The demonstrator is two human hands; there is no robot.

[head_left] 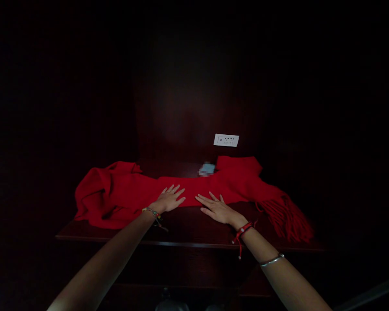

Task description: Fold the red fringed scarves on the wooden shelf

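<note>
Nearest the camera, two bare forearms reach over the tabletop's front edge [181,245]. No writing is readable; the small pale-blue item [207,169] behind the scarf is blurred. The left hand [169,200] and right hand [218,210] lie open, fingers spread, touching the red scarf [189,190], which stretches between the tabletop's left and right ends, gripped by neither.

The scarf [188,190] is matt cloth, smooth mid-frame, with rough, stringy fringe at right. Dark wood makes the bench [188,229], its front edge faintly glossy. The socket plate [226,140] looks like smooth white plastic; the bangle [272,261], lower right, is shiny metal.
</note>
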